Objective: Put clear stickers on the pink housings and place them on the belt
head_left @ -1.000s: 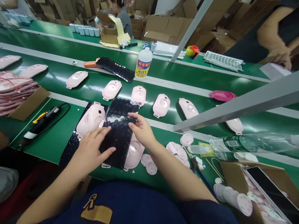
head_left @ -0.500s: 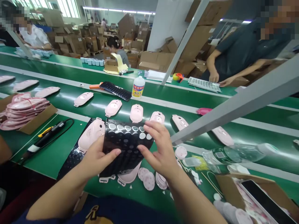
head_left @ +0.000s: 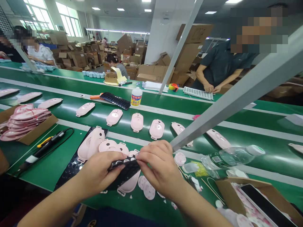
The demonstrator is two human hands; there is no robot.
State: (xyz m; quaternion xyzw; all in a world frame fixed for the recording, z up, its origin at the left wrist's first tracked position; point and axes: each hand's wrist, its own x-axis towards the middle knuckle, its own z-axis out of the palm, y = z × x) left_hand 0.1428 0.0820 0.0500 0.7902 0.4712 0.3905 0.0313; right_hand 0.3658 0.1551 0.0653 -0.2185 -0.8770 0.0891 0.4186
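My left hand (head_left: pixel 100 173) grips a black sheet of round adhesive dots (head_left: pixel 124 168) from the left, thumb on top. My right hand (head_left: pixel 157 167) pinches at the sheet's upper edge with closed fingers. The sheet is bent nearly flat toward me. Beneath and behind it lie several pink plastic shells (head_left: pixel 94 143) on another black dot sheet (head_left: pixel 71 168). Round pink-white pads (head_left: pixel 148 189) are scattered just right of the shells.
Pink shells (head_left: pixel 137 121) ride the green conveyor (head_left: pixel 71 104) beyond. A glue bottle (head_left: pixel 136 96), a black electric screwdriver (head_left: pixel 44 146), a box of pink parts (head_left: pixel 23 121), a lying water bottle (head_left: pixel 227 157) and a grey slanted bar (head_left: pixel 236 94) are around. Other people work across the belt.
The view tilted upward. The black dot sheet went from held up and facing me to folded down low between both hands; my right hand moved onto its top edge.
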